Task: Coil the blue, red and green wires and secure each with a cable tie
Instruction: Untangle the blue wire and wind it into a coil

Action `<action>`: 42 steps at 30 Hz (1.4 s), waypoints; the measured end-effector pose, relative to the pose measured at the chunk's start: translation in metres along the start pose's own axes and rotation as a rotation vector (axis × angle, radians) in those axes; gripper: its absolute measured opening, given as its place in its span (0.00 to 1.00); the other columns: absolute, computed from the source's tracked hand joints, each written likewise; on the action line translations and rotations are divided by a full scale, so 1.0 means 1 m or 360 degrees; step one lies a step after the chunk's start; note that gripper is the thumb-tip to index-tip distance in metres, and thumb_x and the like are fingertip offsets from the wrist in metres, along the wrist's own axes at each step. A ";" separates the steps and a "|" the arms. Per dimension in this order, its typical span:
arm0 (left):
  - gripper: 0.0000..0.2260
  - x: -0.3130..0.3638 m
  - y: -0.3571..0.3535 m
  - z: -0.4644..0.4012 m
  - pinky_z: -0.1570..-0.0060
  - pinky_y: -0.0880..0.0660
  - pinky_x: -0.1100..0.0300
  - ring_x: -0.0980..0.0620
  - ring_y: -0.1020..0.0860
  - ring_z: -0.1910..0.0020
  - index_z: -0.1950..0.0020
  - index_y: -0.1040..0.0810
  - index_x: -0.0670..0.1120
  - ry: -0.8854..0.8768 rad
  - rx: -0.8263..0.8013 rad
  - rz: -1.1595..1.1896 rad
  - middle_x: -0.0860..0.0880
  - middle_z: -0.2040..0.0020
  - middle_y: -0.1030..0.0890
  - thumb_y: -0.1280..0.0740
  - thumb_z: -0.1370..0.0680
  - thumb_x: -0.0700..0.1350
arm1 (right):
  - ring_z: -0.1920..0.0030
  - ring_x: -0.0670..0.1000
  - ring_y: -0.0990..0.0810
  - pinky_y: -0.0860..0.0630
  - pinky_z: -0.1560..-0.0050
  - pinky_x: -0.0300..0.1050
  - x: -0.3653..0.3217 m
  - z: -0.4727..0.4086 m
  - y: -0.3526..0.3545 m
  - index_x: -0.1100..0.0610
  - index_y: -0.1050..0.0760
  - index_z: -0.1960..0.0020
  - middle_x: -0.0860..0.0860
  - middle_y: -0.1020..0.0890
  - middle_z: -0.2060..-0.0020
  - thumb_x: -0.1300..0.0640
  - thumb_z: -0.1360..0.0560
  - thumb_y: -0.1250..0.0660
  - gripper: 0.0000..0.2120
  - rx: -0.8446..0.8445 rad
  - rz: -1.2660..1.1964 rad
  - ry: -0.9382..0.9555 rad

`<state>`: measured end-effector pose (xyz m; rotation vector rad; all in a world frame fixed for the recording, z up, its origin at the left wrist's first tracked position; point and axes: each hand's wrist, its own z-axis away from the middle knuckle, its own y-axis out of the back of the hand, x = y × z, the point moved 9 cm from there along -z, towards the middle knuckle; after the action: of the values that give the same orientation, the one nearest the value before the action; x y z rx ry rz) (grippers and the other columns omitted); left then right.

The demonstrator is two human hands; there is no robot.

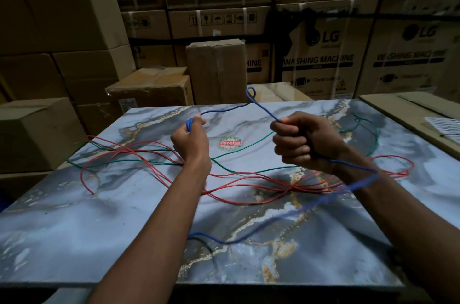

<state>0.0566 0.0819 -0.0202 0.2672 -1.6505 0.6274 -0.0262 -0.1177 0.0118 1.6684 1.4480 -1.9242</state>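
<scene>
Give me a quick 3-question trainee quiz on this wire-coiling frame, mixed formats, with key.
1. True or false: the left hand grips a small bundle of the blue wire.
2. Multiple choice: which wires lie loose on the marble-patterned tabletop, held by neither hand?
A. blue and red
B. red wire and green wire
C. blue and green
3. Fill in: the blue wire runs through the right hand and trails down past the right ____.

Key: 1 true; 2 B; 3 wrist
</scene>
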 end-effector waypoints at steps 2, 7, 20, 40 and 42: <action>0.16 -0.005 0.003 0.000 0.70 0.40 0.58 0.55 0.38 0.75 0.71 0.29 0.47 0.0097 0.0024 0.0105 0.53 0.75 0.36 0.29 0.25 0.43 | 0.74 0.45 0.45 0.45 0.78 0.37 -0.005 0.001 0.023 0.51 0.44 0.65 0.47 0.43 0.73 0.55 0.23 0.43 0.15 0.0221 0.0056 0.0076; 0.14 -0.005 0.010 -0.008 0.71 0.39 0.58 0.52 0.36 0.74 0.71 0.28 0.46 0.0140 0.0121 0.0251 0.51 0.74 0.32 0.28 0.28 0.42 | 0.73 0.46 0.51 0.50 0.79 0.36 -0.035 0.028 0.076 0.48 0.51 0.63 0.46 0.50 0.72 0.53 0.23 0.33 0.25 0.0953 0.0307 0.0420; 0.11 0.017 -0.013 0.006 0.73 0.38 0.60 0.56 0.36 0.75 0.62 0.22 0.42 0.0050 -0.0211 0.0385 0.52 0.75 0.33 0.31 0.21 0.45 | 0.82 0.46 0.46 0.47 0.82 0.38 -0.052 0.092 0.156 0.50 0.38 0.66 0.46 0.42 0.80 0.55 0.33 0.22 0.23 0.1855 0.0576 0.0427; 0.16 0.038 -0.045 0.034 0.68 0.34 0.57 0.56 0.34 0.74 0.67 0.22 0.49 -0.0677 -0.0597 -0.0235 0.55 0.76 0.30 0.32 0.20 0.51 | 0.68 0.46 0.26 0.24 0.67 0.37 -0.002 -0.006 0.031 0.58 0.22 0.45 0.47 0.29 0.71 0.58 0.18 0.36 0.06 0.0986 0.0609 0.0122; 0.17 0.036 -0.047 0.032 0.71 0.36 0.60 0.54 0.35 0.76 0.68 0.23 0.45 -0.0521 -0.0660 -0.0152 0.51 0.76 0.32 0.32 0.20 0.48 | 0.72 0.44 0.41 0.42 0.75 0.34 -0.020 0.010 0.045 0.58 0.21 0.48 0.45 0.38 0.72 0.58 0.19 0.35 0.05 0.1119 0.0808 0.0131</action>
<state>0.0471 0.0323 0.0245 0.1487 -2.0239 0.1626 0.0054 -0.1556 0.0043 2.1279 0.2699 -2.1731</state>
